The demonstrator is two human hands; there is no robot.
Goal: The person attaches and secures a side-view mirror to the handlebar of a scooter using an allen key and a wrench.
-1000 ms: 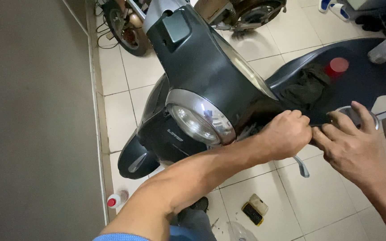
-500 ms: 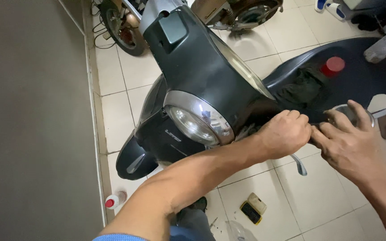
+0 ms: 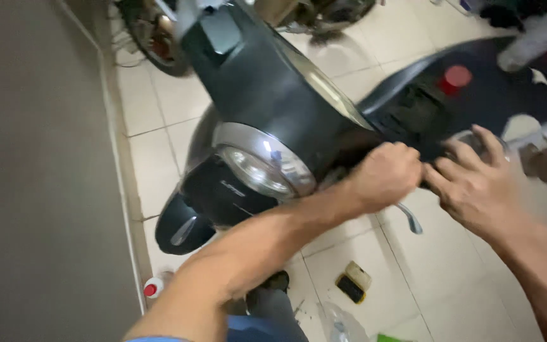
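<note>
Pale floor tiles [image 3: 406, 278] spread under everything, with a plain grey wall [image 3: 39, 190] far to the left of your arms. Your left hand [image 3: 384, 176] is clenched into a fist around the handlebar grip of the dark scooter [image 3: 267, 95]; the grip itself is hidden inside the fist, so you cannot see it. Your right hand [image 3: 476, 187] sits just beside the left one, touching it at the fingertips, and its fingers are curled over the same bar end, with the thumb lifted above a round shiny part; how firmly it grasps, you cannot tell. A silver brake lever [image 3: 409, 218] hangs out below the two hands, pointing down. To the left of your left hand, close to the forearm, is the round headlight [image 3: 257, 171] with its chrome ring. Beyond your right hand lies a dark body panel [image 3: 476, 101] with a red round cap [image 3: 455, 76] on it. On the tiles under your left forearm there is a small yellow and black sponge block [image 3: 352, 282]. Near your left elbow, by the wall, stands a small white bottle with a red cap [image 3: 153, 288]. Far ahead of both hands, a wheel of another motorbike [image 3: 150, 38] shows at the upper edge.
</note>
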